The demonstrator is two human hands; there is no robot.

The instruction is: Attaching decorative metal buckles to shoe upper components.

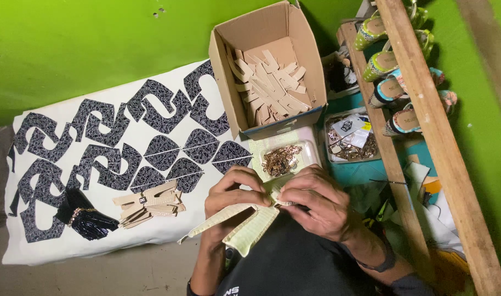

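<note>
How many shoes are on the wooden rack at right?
5 shoes: top one, second, third, fourth, plus one partly hidden behind the beam. More may be hidden.

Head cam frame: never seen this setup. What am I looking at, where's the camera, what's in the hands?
There is no machine here: a person works with two bare hands, and the single camera sits on their head, looking down. The left hand and the right hand together pinch a cream textured cut-out piece close to the body. In front lies a white cloth covered with black patterned cut-outs. On it are a small stack of tan strips and a shiny black piece. Behind the hands stand a cardboard box full of tan pieces and a clear tray of gold metal fittings. To the right, finished sandals lean beside a wooden beam.
</note>
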